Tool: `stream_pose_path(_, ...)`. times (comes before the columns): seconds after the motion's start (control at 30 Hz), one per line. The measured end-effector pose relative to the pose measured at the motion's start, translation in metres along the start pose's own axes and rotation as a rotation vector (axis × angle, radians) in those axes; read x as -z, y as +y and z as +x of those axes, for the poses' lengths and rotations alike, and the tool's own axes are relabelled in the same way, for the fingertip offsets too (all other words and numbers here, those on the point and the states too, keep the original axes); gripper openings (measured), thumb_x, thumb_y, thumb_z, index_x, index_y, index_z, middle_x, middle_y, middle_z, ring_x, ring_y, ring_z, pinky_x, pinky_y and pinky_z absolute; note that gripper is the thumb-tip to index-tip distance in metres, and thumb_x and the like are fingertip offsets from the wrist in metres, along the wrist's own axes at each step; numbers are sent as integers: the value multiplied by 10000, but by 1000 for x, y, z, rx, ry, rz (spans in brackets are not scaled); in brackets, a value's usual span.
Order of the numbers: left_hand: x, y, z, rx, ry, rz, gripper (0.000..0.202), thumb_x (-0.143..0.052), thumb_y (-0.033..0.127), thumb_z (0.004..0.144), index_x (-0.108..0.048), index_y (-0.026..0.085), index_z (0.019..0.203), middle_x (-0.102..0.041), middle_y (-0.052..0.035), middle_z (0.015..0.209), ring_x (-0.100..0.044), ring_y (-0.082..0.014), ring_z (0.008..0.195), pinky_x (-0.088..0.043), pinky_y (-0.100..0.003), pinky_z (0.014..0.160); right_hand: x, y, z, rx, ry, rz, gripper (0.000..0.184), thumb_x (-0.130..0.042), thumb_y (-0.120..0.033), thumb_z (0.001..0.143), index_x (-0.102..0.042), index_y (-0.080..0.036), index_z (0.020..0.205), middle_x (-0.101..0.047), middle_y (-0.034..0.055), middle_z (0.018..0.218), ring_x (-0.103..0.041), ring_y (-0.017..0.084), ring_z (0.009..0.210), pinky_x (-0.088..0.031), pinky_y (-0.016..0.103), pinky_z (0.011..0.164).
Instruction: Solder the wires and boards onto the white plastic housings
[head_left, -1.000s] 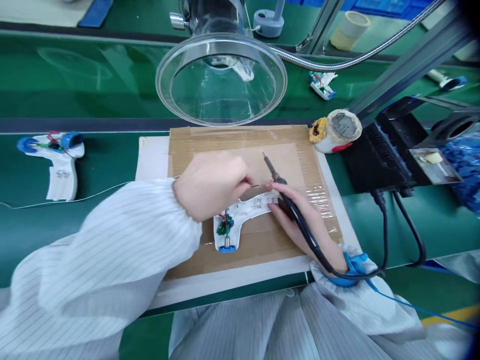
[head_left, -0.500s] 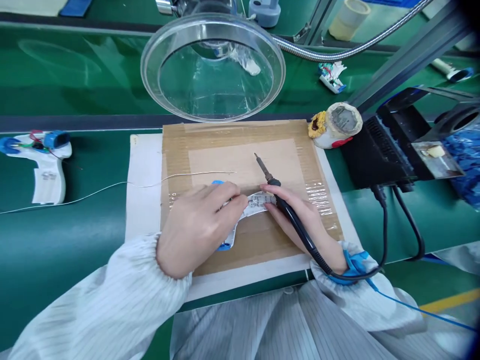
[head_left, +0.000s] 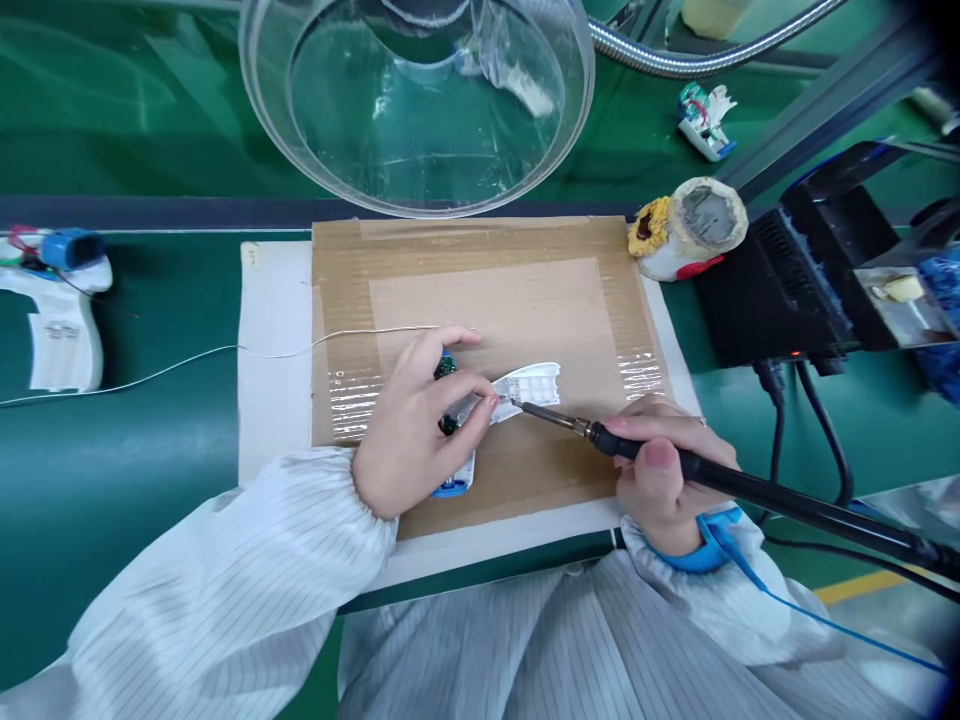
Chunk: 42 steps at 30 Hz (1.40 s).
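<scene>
Steadily, white plastic housing point(head_left: 529, 385) pinned on cardboard mat point(head_left: 480, 290) by left hand point(head_left: 412, 430), fingers point(head_left: 457, 388) closed over its edge; soldering iron point(head_left: 559, 416) clenched in right hand point(head_left: 664, 470), tip held just beside housing.

A green belt workbench point(head_left: 112, 120) runs beneath aluminium frame rails point(head_left: 825, 110).

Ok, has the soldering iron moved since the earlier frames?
Yes. Against the cardboard mat, the soldering iron has swung from pointing toward the mat's far edge to lying nearly crosswise, tip pointing left at the white housing.
</scene>
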<state>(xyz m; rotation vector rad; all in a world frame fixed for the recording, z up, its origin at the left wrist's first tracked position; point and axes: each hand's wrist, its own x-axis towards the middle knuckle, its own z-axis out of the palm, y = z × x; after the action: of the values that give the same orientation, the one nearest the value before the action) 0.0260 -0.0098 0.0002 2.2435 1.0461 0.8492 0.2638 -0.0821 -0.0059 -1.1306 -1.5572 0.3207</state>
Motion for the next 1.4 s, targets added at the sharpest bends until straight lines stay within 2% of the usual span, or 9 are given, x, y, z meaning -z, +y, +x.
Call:
stream_pose_path(0.47,-3,-1,0,-15,25,26,168,-612,164,1004,-751,149,910,-619,-189,1330,-633,-314,1269,-505,-506,1085,-4,2,3,14,-12,-7,236,-594,-351,1093,-787,-261,992,-711,-11,679,-613,148,537,-484,312,473)
stream_pose_path(0.57,-4,-1,1,-21,29,35,161,-615,163,1000,-744,151,906,-622,-185,1325,-631,-315,1274,-510,-500,1082,-1,1,1,-32,35,-23,279,-583,-422,1100,-786,-269,983,-692,-4,666,-626,158,547,-488,317,468)
stream_pose_path(0.63,-4,-1,1,-23,26,38,158,-617,160,998,-741,152,901,-624,-183,1321,-630,-313,1274,-514,-494,1079,-1,1,1,-82,49,-10,279,-580,-476,1097,-779,-281,1080,-690,-13,668,-630,155,513,-514,319,461)
stream_pose_path(0.7,-5,-1,2,-26,24,42,156,-617,160,997,-740,151,902,-626,-181,1317,-631,-312,1271,-515,-489,1079,-5,1,1,-143,-10,-17,243,-593,-436,1099,-741,-292,1227,-736,-17,727,-708,170,571,-610,330,553)
stream_pose_path(0.77,-5,-1,2,-29,24,49,155,-615,162,999,-739,152,906,-627,-179,1315,-631,-310,1274,-513,-488,1085,-10,2,4,-164,-113,-62,233,-625,-316,1087,-697,-304,1309,-813,4,915,-811,202,816,-682,352,764)
stream_pose_path(0.87,-4,-1,3,-29,26,55,150,-614,164,1000,-736,157,912,-628,-173,1321,-632,-305,1277,-513,-484,1088,-17,6,9,-108,-270,-155,353,-673,-158,1035,-660,-318,1349,-810,23,1226,-784,214,1157,-658,342,979)
stream_pose_path(0.97,-4,0,2,-25,29,58,146,-615,166,999,-734,159,914,-626,-171,1327,-632,-301,1275,-513,-483,1092,-20,8,11,-50,-327,-210,449,-687,-105,1010,-621,-315,1401,-796,24,1278,-779,199,1168,-652,310,992)
stream_pose_path(1.2,4,2,-2,-43,-28,40,164,-606,133,996,-737,166,903,-631,-168,1345,-611,-321,1321,-522,-507,1099,-17,6,7,-6,-314,-228,508,-720,-93,989,-597,-308,1432,-801,27,1260,-791,197,1119,-653,309,999)
stream_pose_path(1.4,18,2,1,-238,-60,210,145,-624,130,1014,-742,177,944,-589,-186,1472,-567,-360,1418,-502,-571,1145,-17,4,6,-24,-344,-211,508,-730,-116,992,-602,-319,1440,-798,33,1259,-799,189,1059,-658,303,978)
